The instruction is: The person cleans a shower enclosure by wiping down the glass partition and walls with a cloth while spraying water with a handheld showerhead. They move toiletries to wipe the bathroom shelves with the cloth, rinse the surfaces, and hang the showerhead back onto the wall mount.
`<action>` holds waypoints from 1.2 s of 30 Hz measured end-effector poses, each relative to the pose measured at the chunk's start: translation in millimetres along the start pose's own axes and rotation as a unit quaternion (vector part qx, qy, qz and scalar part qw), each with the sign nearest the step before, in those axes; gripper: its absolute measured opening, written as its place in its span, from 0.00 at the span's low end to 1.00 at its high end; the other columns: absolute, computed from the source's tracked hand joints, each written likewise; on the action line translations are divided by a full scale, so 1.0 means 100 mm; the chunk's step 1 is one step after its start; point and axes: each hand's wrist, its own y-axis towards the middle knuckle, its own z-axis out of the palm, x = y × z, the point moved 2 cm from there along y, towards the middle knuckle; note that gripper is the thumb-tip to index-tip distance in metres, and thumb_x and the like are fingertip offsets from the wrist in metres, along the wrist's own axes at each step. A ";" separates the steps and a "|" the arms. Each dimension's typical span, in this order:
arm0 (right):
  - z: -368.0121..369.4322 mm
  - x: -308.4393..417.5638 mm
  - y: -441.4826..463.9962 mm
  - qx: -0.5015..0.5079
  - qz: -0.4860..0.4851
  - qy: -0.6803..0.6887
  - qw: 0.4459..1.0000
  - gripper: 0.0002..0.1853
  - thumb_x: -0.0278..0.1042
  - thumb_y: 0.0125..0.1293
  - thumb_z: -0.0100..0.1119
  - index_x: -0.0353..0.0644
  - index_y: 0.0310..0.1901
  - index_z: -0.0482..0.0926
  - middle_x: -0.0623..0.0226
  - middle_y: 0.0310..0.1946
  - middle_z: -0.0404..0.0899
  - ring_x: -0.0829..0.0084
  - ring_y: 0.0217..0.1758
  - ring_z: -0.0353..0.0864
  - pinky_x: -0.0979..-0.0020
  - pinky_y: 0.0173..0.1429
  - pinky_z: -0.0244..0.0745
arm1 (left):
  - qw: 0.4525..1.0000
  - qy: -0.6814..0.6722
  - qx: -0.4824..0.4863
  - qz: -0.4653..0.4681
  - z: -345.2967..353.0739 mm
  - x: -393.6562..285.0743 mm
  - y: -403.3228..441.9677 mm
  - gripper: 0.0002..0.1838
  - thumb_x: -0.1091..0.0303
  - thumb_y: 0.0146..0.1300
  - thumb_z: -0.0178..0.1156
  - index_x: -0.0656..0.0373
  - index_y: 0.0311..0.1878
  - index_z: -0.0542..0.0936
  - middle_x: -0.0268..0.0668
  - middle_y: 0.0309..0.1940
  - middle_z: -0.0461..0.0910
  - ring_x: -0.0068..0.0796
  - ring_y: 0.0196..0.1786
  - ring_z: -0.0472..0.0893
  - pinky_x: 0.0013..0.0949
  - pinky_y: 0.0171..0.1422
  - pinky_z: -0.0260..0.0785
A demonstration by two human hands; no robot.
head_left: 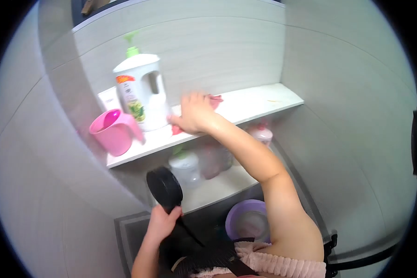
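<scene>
My left hand (163,221) is wrapped round the handle of a black shower head (165,186), held below and in front of the upper shelf. My right hand (197,112) is over the white upper shelf (257,103), pressing on a reddish-pink cloth (216,100) that shows at both sides of it. Motion blurs those fingers. Just left of this hand stands a large white pump bottle (146,104) with a green top. A pink cup (113,136) with a magenta item inside sits at the shelf's left end.
A white tube (108,98) leans behind the cup. On the lower shelf (208,190) are several bottles, among them a clear one (185,166) and a pink-topped one (262,133). A purple basin (234,220) rests on the floor. Tiled walls enclose both sides.
</scene>
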 end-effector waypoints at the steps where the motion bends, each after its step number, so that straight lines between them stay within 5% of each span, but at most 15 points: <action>1: 0.20 -0.17 0.00 0.036 -0.004 -0.036 0.999 0.37 0.61 0.64 0.54 0.24 0.50 0.73 0.39 0.56 0.72 0.41 0.63 0.69 0.49 0.68 0.61 | 0.999 0.022 0.012 0.033 0.04 -0.26 0.15 0.05 0.75 0.61 0.52 0.65 0.37 0.76 0.37 0.28 0.80 0.28 0.32 0.80 0.34 0.42 0.73; 4: 0.21 -0.70 0.10 0.096 -0.017 -0.073 0.993 0.43 0.70 0.63 0.45 0.28 0.56 0.75 0.40 0.62 0.71 0.47 0.66 0.68 0.53 0.73 0.55 | 0.991 -0.003 0.042 0.126 0.25 -0.76 0.58 0.07 0.72 0.64 0.53 0.65 0.37 0.76 0.36 0.26 0.79 0.27 0.33 0.80 0.33 0.41 0.72; 7: -0.44 -1.55 0.03 0.243 0.043 -0.039 0.968 0.26 0.65 0.59 0.50 0.52 0.36 0.89 0.56 0.48 0.84 0.55 0.59 0.77 0.53 0.70 0.60 | 0.983 -0.037 0.085 0.158 0.42 -0.97 0.92 0.10 0.67 0.69 0.54 0.65 0.37 0.75 0.36 0.26 0.79 0.27 0.32 0.80 0.33 0.40 0.72; 11: -1.00 -2.98 -0.28 0.182 0.000 -0.188 0.965 0.26 0.57 0.66 0.45 0.45 0.40 0.87 0.50 0.45 0.83 0.52 0.49 0.81 0.55 0.54 0.74 | 0.975 0.035 0.101 0.193 0.49 -1.09 1.27 0.16 0.60 0.74 0.52 0.63 0.34 0.73 0.35 0.24 0.78 0.24 0.30 0.79 0.31 0.38 0.72; 14: -0.90 -2.88 -0.35 0.177 0.074 -0.220 0.957 0.25 0.54 0.69 0.42 0.44 0.42 0.85 0.47 0.45 0.82 0.50 0.48 0.81 0.52 0.53 0.74 | 0.979 0.046 0.109 0.166 0.50 -1.31 1.51 0.18 0.57 0.74 0.52 0.63 0.34 0.74 0.34 0.23 0.78 0.24 0.28 0.79 0.31 0.37 0.71; 16: -0.84 -2.44 -0.37 0.214 -0.073 -0.207 0.952 0.22 0.52 0.67 0.45 0.46 0.39 0.85 0.46 0.40 0.83 0.49 0.45 0.81 0.50 0.52 0.74 | 0.978 0.059 0.118 0.163 0.56 -1.56 1.65 0.26 0.48 0.71 0.54 0.65 0.30 0.76 0.36 0.21 0.79 0.25 0.28 0.80 0.31 0.36 0.72; 18: -0.96 -2.04 -0.46 0.140 -0.069 -0.101 0.983 0.21 0.52 0.64 0.48 0.47 0.39 0.85 0.48 0.40 0.83 0.50 0.45 0.82 0.51 0.51 0.74 | 0.984 0.028 0.102 0.144 0.76 -1.67 1.84 0.28 0.45 0.70 0.55 0.64 0.27 0.76 0.36 0.20 0.79 0.26 0.28 0.80 0.32 0.36 0.72; 20: -1.12 -2.31 -0.33 0.300 0.106 -0.087 0.944 0.20 0.54 0.62 0.51 0.50 0.41 0.86 0.51 0.44 0.83 0.53 0.48 0.81 0.55 0.52 0.74 | 0.980 0.045 0.108 0.163 0.85 -1.81 1.93 0.29 0.44 0.69 0.56 0.65 0.28 0.76 0.36 0.20 0.79 0.26 0.27 0.80 0.33 0.36 0.73; 23: -1.03 -3.07 -0.26 0.193 0.201 -0.168 0.945 0.30 0.61 0.60 0.52 0.39 0.45 0.85 0.46 0.49 0.81 0.53 0.57 0.78 0.61 0.59 0.72 | 0.978 0.042 0.111 0.172 0.86 -1.82 2.04 0.30 0.42 0.68 0.56 0.65 0.28 0.76 0.37 0.20 0.78 0.26 0.25 0.80 0.32 0.35 0.73; 24: -1.27 -2.62 -0.24 0.248 0.272 -0.186 0.911 0.34 0.63 0.61 0.51 0.35 0.48 0.83 0.45 0.49 0.81 0.54 0.57 0.78 0.61 0.59 0.72 | 0.980 0.027 0.116 0.158 0.88 -1.80 2.06 0.30 0.42 0.69 0.56 0.65 0.28 0.76 0.37 0.20 0.78 0.26 0.24 0.80 0.32 0.34 0.73; 28: -0.99 -3.08 -0.28 0.165 0.178 -0.156 0.957 0.39 0.67 0.62 0.50 0.31 0.49 0.80 0.44 0.47 0.81 0.55 0.54 0.80 0.62 0.57 0.73 | 0.982 -0.054 0.099 0.151 0.87 -1.74 2.09 0.31 0.41 0.68 0.56 0.64 0.28 0.75 0.36 0.19 0.77 0.26 0.23 0.80 0.30 0.32 0.73; 30: -1.27 -2.90 -0.50 0.304 0.188 0.026 0.933 0.25 0.58 0.70 0.47 0.40 0.45 0.78 0.59 0.31 0.81 0.62 0.43 0.81 0.59 0.48 0.73 | 0.978 -0.069 0.120 0.155 0.87 -1.68 2.13 0.31 0.40 0.68 0.56 0.64 0.28 0.75 0.35 0.19 0.76 0.26 0.23 0.80 0.29 0.31 0.72; 32: -1.30 -2.85 -0.47 0.327 0.252 0.102 0.905 0.26 0.60 0.70 0.48 0.42 0.45 0.78 0.59 0.32 0.81 0.64 0.49 0.79 0.60 0.52 0.71 | 0.978 -0.059 0.123 0.161 0.85 -1.73 2.12 0.31 0.40 0.68 0.57 0.65 0.28 0.75 0.36 0.19 0.76 0.26 0.22 0.79 0.30 0.30 0.73; 34: -1.25 -2.51 -0.26 0.273 0.231 -0.171 0.918 0.28 0.63 0.67 0.51 0.41 0.46 0.78 0.56 0.38 0.81 0.62 0.52 0.78 0.59 0.58 0.69 | 0.982 -0.058 0.117 0.138 0.88 -1.73 2.10 0.32 0.40 0.68 0.57 0.65 0.29 0.75 0.36 0.19 0.76 0.25 0.22 0.80 0.30 0.30 0.73; 36: -0.99 -2.62 -0.12 0.245 0.239 -0.152 0.927 0.32 0.66 0.64 0.53 0.41 0.51 0.78 0.58 0.47 0.80 0.60 0.59 0.76 0.56 0.64 0.66 | 0.981 -0.063 0.124 0.133 0.93 -1.71 2.11 0.32 0.39 0.67 0.57 0.67 0.30 0.76 0.37 0.19 0.76 0.26 0.23 0.80 0.29 0.30 0.73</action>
